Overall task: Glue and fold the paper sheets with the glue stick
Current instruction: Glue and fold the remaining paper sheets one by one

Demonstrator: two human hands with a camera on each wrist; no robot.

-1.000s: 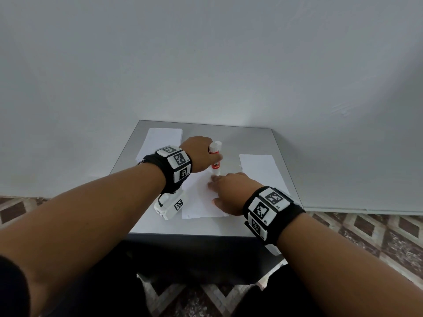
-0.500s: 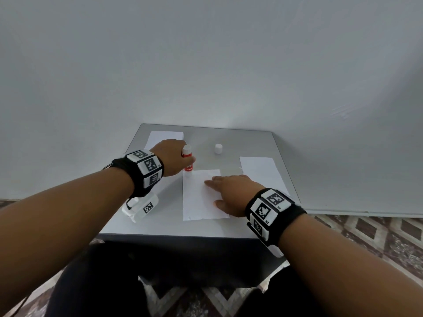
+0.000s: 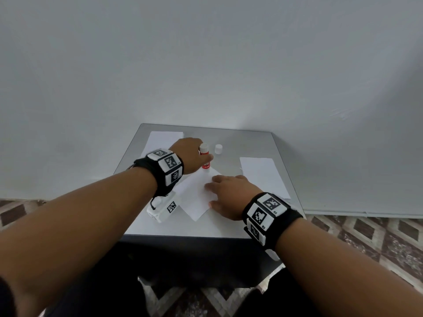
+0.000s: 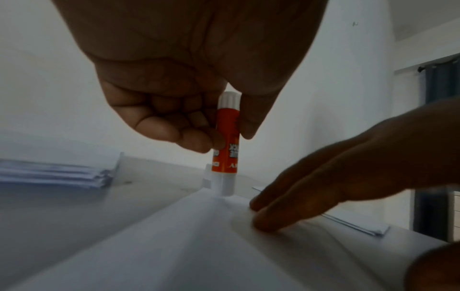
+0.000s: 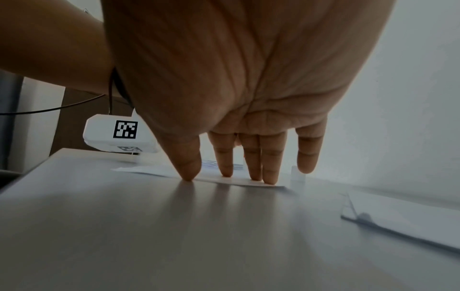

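Both hands work over the middle of the worktop [image 3: 231, 227]. The left hand [image 3: 191, 154] has thumb and curled fingers closed round the red-and-white glue stick [image 3: 205, 159], which stands upright, upside down, with its open tip on the far corner of the middle paper sheet [image 3: 194, 197]. In the left wrist view the tip meets the sheet's edge, just beside the fingertips of the other hand. The right hand [image 3: 231, 193] lies flat, fingers straight and spread, pressing the sheet's right side down; the right wrist view shows the fingertips [image 5: 270, 177] on the paper and the thumb on the worktop beside it. The sheet lies turned at an angle to the worktop's edges. A white cap [image 3: 218, 149] stands apart, just beyond the glue stick toward the far edge. A paper stack [image 3: 163, 138] sits at the far left corner, and another stack [image 3: 263, 175] lies along the right edge.
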